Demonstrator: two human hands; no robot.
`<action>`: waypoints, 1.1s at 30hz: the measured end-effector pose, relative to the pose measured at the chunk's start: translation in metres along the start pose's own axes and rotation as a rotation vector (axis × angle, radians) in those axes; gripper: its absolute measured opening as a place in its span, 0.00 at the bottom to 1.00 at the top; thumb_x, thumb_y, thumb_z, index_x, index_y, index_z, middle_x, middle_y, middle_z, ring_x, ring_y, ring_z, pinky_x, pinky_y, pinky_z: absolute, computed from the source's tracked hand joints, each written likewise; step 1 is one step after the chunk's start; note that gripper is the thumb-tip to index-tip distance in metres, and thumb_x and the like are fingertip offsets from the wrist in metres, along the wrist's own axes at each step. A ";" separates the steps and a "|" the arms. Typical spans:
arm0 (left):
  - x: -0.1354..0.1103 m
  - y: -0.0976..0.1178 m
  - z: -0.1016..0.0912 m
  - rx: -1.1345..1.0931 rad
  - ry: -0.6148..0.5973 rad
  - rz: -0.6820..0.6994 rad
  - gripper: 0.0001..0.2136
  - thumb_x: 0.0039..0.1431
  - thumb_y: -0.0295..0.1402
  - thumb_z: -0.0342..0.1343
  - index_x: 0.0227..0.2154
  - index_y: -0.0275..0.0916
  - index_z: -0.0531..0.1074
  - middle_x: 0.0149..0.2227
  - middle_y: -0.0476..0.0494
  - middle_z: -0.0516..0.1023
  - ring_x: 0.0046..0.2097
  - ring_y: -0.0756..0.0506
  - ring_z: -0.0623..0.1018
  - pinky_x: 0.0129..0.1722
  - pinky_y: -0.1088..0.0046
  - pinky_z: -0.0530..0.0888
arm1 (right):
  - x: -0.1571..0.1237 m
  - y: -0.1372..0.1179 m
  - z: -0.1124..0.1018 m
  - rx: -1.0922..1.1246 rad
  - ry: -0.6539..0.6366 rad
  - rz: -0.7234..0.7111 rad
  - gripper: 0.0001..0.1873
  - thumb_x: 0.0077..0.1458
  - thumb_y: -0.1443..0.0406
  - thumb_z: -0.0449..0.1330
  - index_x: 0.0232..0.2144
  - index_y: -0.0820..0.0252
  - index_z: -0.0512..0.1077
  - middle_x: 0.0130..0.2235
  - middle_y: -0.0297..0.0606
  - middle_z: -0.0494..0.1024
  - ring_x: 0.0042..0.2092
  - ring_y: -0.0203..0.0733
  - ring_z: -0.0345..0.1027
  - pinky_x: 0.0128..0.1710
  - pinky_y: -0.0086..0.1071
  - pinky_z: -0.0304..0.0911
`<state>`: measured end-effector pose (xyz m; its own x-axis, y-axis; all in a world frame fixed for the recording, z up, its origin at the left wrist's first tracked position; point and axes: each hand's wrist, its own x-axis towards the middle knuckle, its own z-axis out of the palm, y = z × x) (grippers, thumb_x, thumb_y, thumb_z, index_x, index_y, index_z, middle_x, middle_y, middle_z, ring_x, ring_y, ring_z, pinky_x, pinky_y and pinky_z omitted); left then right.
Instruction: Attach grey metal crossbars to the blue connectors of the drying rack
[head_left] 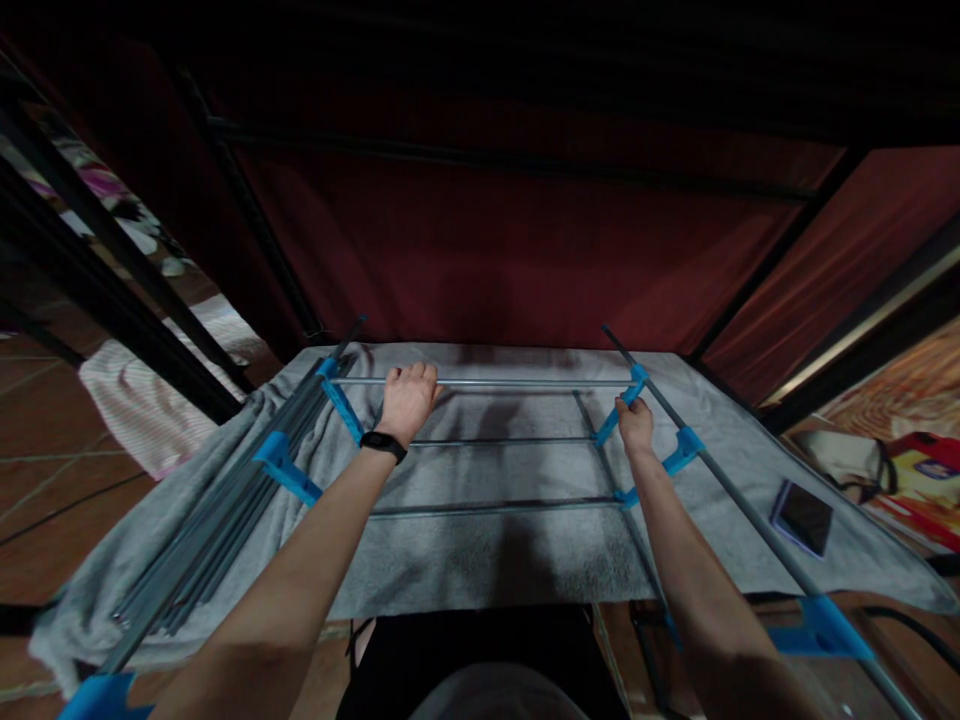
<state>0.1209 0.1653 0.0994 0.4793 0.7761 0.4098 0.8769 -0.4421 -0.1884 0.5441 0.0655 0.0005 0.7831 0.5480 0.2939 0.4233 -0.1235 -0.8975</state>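
Note:
A metal rack frame of grey rods and blue plastic connectors lies on a grey towel (487, 550). My left hand (407, 398) is closed around the far cross rod (525, 382) near its left end; a black band sits on that wrist. My right hand (634, 420) pinches a blue connector (621, 412) at the right end of that rod, where it meets the long right side rod (735, 495). Two more cross rods (495, 507) run between the hands, closer to me.
A bundle of spare rods (225, 520) with blue clips lies along the towel's left side. A dark phone (802, 516) rests on the towel at the right. A dark red curtain hangs behind. A pink cloth (135, 405) lies on the tiled floor at left.

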 end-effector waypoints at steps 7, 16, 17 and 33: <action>0.008 -0.004 0.003 -0.020 -0.078 -0.011 0.22 0.72 0.41 0.40 0.42 0.32 0.76 0.39 0.30 0.81 0.44 0.34 0.80 0.44 0.60 0.66 | 0.000 0.003 0.000 -0.077 -0.008 0.033 0.19 0.48 0.50 0.57 0.31 0.58 0.74 0.32 0.43 0.80 0.40 0.52 0.72 0.43 0.40 0.64; 0.012 -0.006 0.008 -0.055 -0.084 -0.021 0.28 0.73 0.45 0.35 0.40 0.32 0.78 0.38 0.27 0.82 0.43 0.33 0.81 0.42 0.61 0.68 | -0.005 0.000 0.003 -0.171 0.034 0.072 0.21 0.51 0.51 0.55 0.37 0.59 0.76 0.35 0.46 0.80 0.42 0.54 0.72 0.44 0.41 0.62; 0.012 -0.006 0.008 -0.057 -0.085 -0.022 0.28 0.73 0.45 0.35 0.40 0.32 0.78 0.38 0.27 0.82 0.43 0.33 0.81 0.42 0.61 0.68 | -0.006 0.000 0.002 -0.177 0.033 0.070 0.21 0.51 0.51 0.55 0.37 0.59 0.76 0.36 0.46 0.80 0.42 0.54 0.72 0.44 0.41 0.62; 0.011 -0.004 0.004 -0.062 -0.074 -0.010 0.25 0.73 0.42 0.36 0.39 0.32 0.77 0.38 0.29 0.81 0.42 0.35 0.81 0.42 0.60 0.68 | -0.010 -0.010 0.001 -0.284 -0.009 0.054 0.21 0.55 0.55 0.52 0.42 0.61 0.75 0.42 0.51 0.80 0.48 0.56 0.72 0.47 0.42 0.62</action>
<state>0.1223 0.1776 0.1011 0.4739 0.8106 0.3440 0.8789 -0.4595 -0.1279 0.5318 0.0621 0.0068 0.8043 0.5417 0.2442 0.4929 -0.3788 -0.7833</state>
